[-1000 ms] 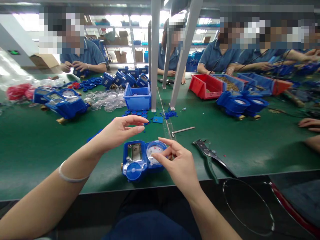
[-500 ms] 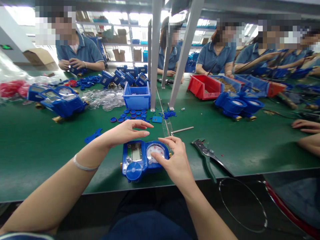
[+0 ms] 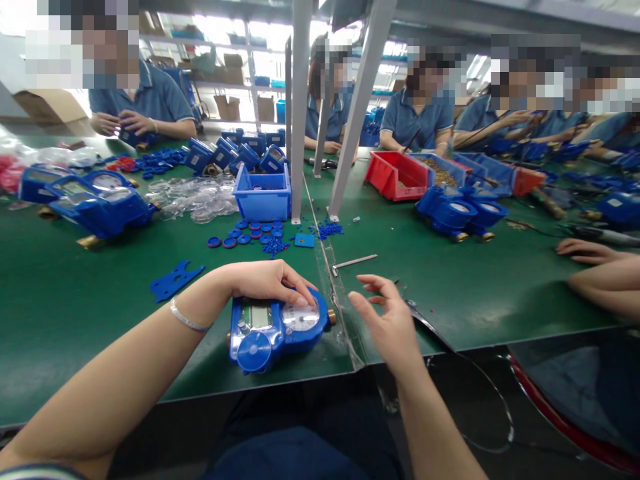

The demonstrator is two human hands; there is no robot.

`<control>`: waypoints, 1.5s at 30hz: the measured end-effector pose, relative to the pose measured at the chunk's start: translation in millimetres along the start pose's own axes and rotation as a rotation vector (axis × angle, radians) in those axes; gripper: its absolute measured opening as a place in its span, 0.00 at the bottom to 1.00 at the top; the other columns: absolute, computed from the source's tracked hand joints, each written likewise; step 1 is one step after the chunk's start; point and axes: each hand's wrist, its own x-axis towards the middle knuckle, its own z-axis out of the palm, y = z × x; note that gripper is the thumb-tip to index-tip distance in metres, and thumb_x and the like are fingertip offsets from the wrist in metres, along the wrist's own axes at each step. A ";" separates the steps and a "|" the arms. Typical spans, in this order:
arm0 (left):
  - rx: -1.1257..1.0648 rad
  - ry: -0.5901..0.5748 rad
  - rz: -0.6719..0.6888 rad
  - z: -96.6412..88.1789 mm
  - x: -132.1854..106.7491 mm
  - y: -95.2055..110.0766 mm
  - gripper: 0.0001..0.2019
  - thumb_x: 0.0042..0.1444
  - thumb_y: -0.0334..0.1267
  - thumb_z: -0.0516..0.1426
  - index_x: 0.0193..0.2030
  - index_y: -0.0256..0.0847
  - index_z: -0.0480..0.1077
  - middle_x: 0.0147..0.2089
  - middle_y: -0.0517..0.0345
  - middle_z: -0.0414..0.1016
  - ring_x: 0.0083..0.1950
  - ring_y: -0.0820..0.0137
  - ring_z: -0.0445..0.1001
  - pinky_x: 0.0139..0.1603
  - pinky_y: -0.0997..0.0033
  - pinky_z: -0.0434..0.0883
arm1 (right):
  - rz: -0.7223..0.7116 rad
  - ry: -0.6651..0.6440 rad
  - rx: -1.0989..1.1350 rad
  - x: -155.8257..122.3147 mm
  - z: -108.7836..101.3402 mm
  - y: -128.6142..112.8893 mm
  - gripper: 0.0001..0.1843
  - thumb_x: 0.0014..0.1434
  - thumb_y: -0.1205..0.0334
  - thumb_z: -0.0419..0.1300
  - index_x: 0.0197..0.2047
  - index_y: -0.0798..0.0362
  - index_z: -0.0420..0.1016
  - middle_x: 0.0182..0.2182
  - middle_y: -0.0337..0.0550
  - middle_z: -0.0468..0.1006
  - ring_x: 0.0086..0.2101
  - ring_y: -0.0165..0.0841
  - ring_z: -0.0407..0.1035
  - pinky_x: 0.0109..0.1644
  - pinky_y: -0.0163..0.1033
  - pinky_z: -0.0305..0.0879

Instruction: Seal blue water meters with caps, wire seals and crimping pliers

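the meter (image 3: 277,333) lies on the surface (image 3: 480,293) near its front edge, its long axis running roughly left to right, with a brass end (image 3: 331,317) pointing toward the right hand (image 3: 393,327). the left hand (image 3: 267,279) is nearer, its bent fingers over the far part of the dial (image 3: 301,320), touching or just above it, and whether they pinch anything i cannot tell. the right hand hangs apart, right of the brass end, fingers spread with nothing visible between them.
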 end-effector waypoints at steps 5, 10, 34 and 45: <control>-0.005 -0.045 -0.046 -4.2 0.6 -2.6 0.16 0.58 0.50 0.60 0.50 0.48 0.78 0.58 0.62 0.77 0.61 0.67 0.73 0.63 0.74 0.67 | 0.291 0.004 -0.656 15.1 -74.9 61.4 0.25 0.57 0.58 0.58 0.56 0.61 0.73 0.54 0.55 0.70 0.57 0.44 0.62 0.65 0.48 0.55; 0.012 -0.086 -0.058 -6.4 -0.9 -1.6 0.17 0.55 0.49 0.63 0.52 0.53 0.77 0.59 0.67 0.76 0.60 0.69 0.73 0.62 0.78 0.66 | 0.417 -0.151 -0.760 17.8 -92.5 75.2 0.26 0.57 0.63 0.57 0.59 0.60 0.69 0.47 0.51 0.75 0.44 0.37 0.69 0.52 0.40 0.62; -0.036 -0.039 -0.062 -2.9 -0.1 -4.1 0.21 0.50 0.48 0.65 0.52 0.49 0.78 0.55 0.63 0.79 0.56 0.68 0.75 0.61 0.75 0.68 | -0.267 -0.452 -0.444 -59.3 -61.8 -59.6 0.23 0.67 0.53 0.54 0.62 0.46 0.68 0.54 0.40 0.75 0.52 0.25 0.73 0.56 0.28 0.72; -0.012 -0.050 -0.017 -3.9 -0.6 -3.7 0.23 0.50 0.48 0.65 0.53 0.46 0.77 0.54 0.61 0.79 0.55 0.67 0.75 0.60 0.74 0.68 | -0.695 -0.310 -0.796 -69.8 -39.0 -80.3 0.21 0.68 0.64 0.51 0.63 0.52 0.67 0.42 0.39 0.79 0.34 0.28 0.77 0.34 0.31 0.76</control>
